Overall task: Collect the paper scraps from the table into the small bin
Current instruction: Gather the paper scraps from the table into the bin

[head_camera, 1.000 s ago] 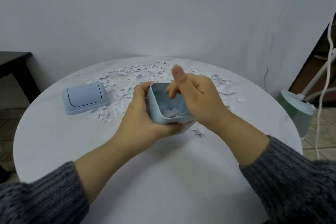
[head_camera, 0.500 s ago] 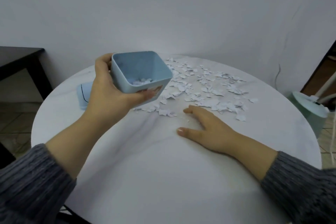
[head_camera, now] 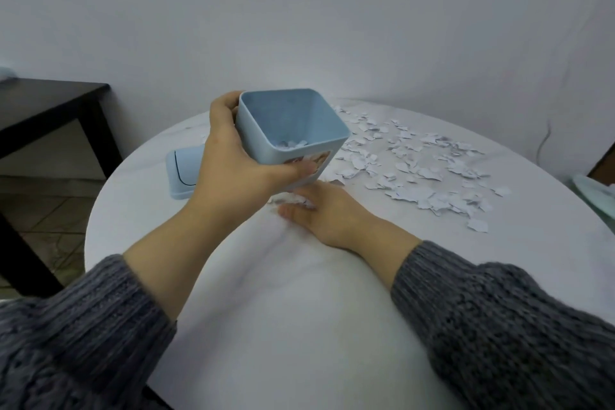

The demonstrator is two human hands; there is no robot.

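scraps (head_camera: 409, 156), feather-light, litter the tabletop (head_camera: 299, 326) at 1 to 3 o'clock, likelier swept than pinched by the flat, wide-grip right hand (head_camera: 324, 213), while the left hand (head_camera: 233, 160) holds the bin (head_camera: 293, 130) aloft at 12.

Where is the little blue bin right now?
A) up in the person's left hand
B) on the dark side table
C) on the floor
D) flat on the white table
A: the left hand grips the small bin, holding it tilted above the table.
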